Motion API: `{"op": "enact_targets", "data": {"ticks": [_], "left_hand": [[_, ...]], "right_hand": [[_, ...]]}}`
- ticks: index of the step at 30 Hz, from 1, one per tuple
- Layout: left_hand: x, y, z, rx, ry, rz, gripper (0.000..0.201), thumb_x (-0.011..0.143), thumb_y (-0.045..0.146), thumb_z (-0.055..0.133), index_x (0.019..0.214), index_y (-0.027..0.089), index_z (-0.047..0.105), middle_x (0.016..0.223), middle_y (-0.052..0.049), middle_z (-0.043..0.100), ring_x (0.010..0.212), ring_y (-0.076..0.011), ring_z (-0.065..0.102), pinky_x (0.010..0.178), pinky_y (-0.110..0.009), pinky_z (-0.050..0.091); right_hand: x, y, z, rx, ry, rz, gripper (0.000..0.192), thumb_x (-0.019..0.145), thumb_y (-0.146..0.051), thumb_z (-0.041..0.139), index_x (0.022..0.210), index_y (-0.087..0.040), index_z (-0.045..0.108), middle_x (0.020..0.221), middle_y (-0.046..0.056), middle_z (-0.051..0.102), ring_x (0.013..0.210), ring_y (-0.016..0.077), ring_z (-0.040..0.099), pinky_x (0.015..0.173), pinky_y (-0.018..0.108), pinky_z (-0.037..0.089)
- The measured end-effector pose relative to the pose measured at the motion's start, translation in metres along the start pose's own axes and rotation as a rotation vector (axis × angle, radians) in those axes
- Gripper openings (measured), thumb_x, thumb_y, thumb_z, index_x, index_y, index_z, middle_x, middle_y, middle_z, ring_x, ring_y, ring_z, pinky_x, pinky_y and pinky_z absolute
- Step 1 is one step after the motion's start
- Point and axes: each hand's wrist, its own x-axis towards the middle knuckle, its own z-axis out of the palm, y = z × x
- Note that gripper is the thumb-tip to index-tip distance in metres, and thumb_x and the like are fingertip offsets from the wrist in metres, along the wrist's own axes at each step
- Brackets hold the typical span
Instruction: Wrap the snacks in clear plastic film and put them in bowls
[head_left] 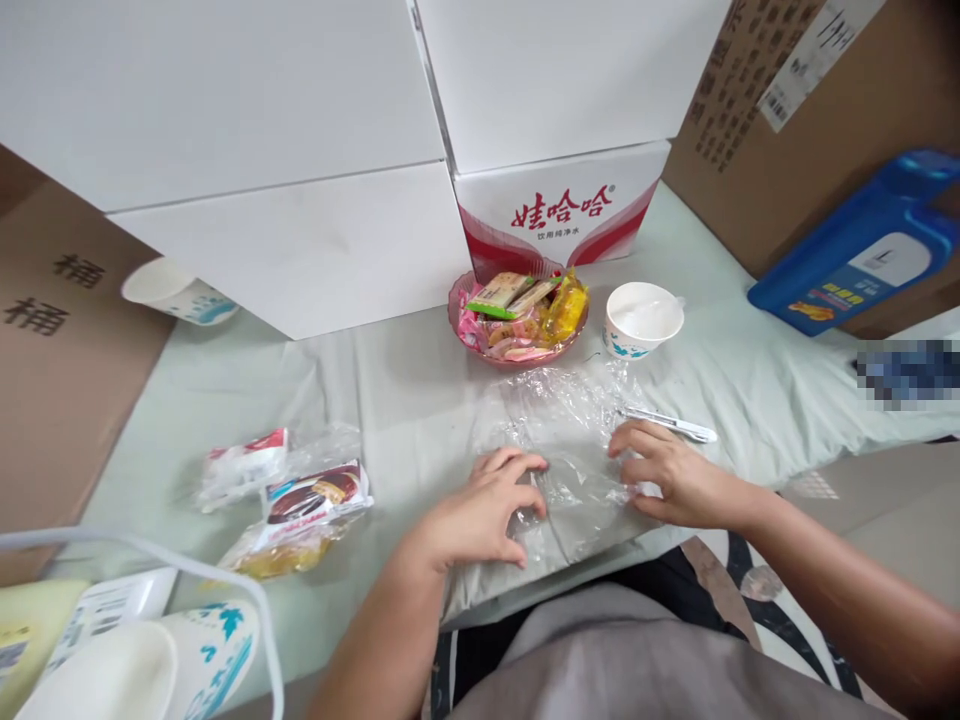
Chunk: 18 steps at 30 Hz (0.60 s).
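A crumpled clear plastic bag (574,455) lies in front of me on the pale green cloth, between my two hands. My left hand (487,510) is at its left edge, fingers curved and spread, with nothing held in them. On the opposite side, my right hand (671,478) has bent fingers that stand apart and reach the bag's right edge; whether they press on the film I cannot tell. Just beyond that hand rests a slim white utility knife or pen (682,426). Farther back, a pink glass bowl (457,318) holds several wrapped snacks.
A paper cup (637,335) stands right of the bowl. White cartons (559,215) rise behind. Wrapped snacks (307,505) lie at left. A white cable (255,585) arcs over paper cups (217,650) at lower left. A blue bottle (847,245) leans at right.
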Motion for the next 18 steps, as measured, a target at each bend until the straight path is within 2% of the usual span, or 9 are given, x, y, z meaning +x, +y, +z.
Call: {"op": "enact_targets", "data": {"ticks": [2, 3, 6, 9, 12, 15, 18], "left_hand": [[-0.001, 0.002, -0.002, -0.010, 0.048, -0.006, 0.010, 0.072, 0.016, 0.073, 0.078, 0.025, 0.071, 0.143, 0.000, 0.048, 0.137, -0.0301, 0.031, 0.112, -0.049, 0.029], [-0.003, 0.002, -0.005, -0.052, 0.068, 0.000, 0.011, 0.076, 0.013, 0.067, 0.074, 0.024, 0.070, 0.140, 0.000, 0.052, 0.135, -0.0279, 0.035, 0.111, -0.048, 0.030], [-0.015, -0.003, -0.018, -0.346, 0.054, -0.063, 0.011, 0.085, 0.021, 0.054, 0.080, 0.021, 0.064, 0.113, -0.005, 0.068, 0.107, -0.0207, 0.061, 0.094, -0.038, 0.047], [-0.026, -0.014, -0.026, -0.594, 0.039, -0.258, 0.019, 0.089, 0.036, 0.048, 0.085, 0.020, 0.056, 0.088, -0.004, 0.070, 0.070, -0.0158, 0.067, 0.065, -0.028, 0.051], [-0.026, -0.028, -0.025, -0.537, 0.181, -0.384, 0.020, 0.085, 0.039, 0.051, 0.081, 0.020, 0.053, 0.075, 0.000, 0.066, 0.061, -0.0142, 0.063, 0.058, -0.025, 0.048], [-0.018, -0.035, -0.021, -0.494, 0.283, -0.429, 0.016, 0.081, 0.036, 0.054, 0.083, 0.021, 0.053, 0.072, 0.002, 0.063, 0.057, -0.0132, 0.060, 0.057, -0.026, 0.047], [-0.012, -0.033, -0.020, -0.501, 0.365, -0.459, 0.019, 0.079, 0.036, 0.055, 0.089, 0.021, 0.052, 0.069, 0.004, 0.061, 0.053, -0.0125, 0.059, 0.056, -0.025, 0.044]], "right_hand": [[-0.001, -0.005, -0.003, 0.073, -0.029, -0.051, 0.004, 0.078, -0.017, 0.063, 0.076, -0.019, 0.064, 0.129, 0.010, 0.056, 0.130, 0.0311, 0.042, 0.104, 0.050, 0.038], [-0.001, -0.007, -0.005, 0.135, -0.078, -0.063, 0.004, 0.078, -0.016, 0.062, 0.075, -0.020, 0.064, 0.130, 0.009, 0.057, 0.129, 0.0298, 0.044, 0.103, 0.049, 0.040], [-0.001, -0.011, -0.010, 0.335, -0.239, -0.036, 0.004, 0.080, -0.018, 0.061, 0.077, -0.021, 0.061, 0.106, 0.006, 0.066, 0.097, 0.0204, 0.062, 0.083, 0.036, 0.050], [0.000, -0.008, -0.010, 0.458, -0.281, 0.075, 0.007, 0.080, -0.025, 0.065, 0.082, -0.021, 0.060, 0.079, 0.001, 0.064, 0.068, 0.0140, 0.058, 0.062, 0.027, 0.047], [0.001, 0.005, -0.001, 0.510, -0.118, 0.266, 0.021, 0.076, -0.032, 0.070, 0.088, -0.022, 0.057, 0.075, -0.002, 0.060, 0.063, 0.0123, 0.054, 0.056, 0.024, 0.044], [0.004, 0.020, 0.013, 0.569, 0.143, 0.415, 0.036, 0.075, -0.040, 0.072, 0.100, -0.021, 0.055, 0.083, 0.001, 0.062, 0.070, 0.0148, 0.058, 0.062, 0.028, 0.049], [0.007, 0.026, 0.026, 0.690, 0.353, 0.529, 0.045, 0.077, -0.047, 0.069, 0.110, -0.021, 0.053, 0.087, 0.003, 0.062, 0.069, 0.0156, 0.060, 0.061, 0.031, 0.051]]}}
